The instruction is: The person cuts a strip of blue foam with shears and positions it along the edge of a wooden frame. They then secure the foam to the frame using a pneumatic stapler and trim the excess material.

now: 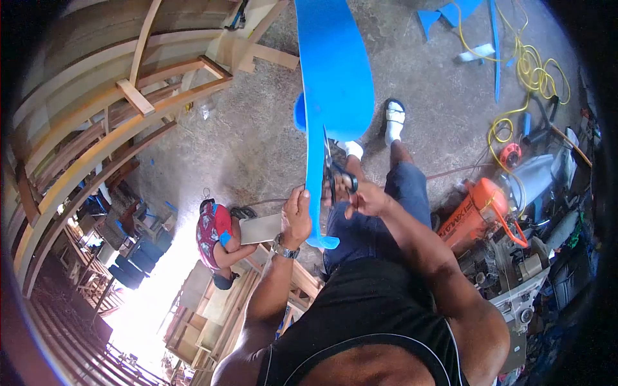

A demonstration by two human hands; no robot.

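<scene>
A long blue sheet, apparently foam (338, 71), stretches from the top of the view toward my body. My left hand (296, 215), with a watch on its wrist, is closed on the edge of a narrow strip of it. The strip's lower end curls beside my left fingers. In my right hand (365, 197) is a pair of black-handled scissors (340, 177), my fingers in the loops. Its blades point up and away from me and lie at the slit between the strip and the wider sheet.
Wooden frames (135, 96) curve along the left. Another person (215, 244) bends over a pale board (261, 229) at lower left. To the right are an orange machine (473, 212), a yellow hose (531, 67) and a sewing-machine-like device (515, 302). Blue offcuts (454, 11) lie on the concrete floor.
</scene>
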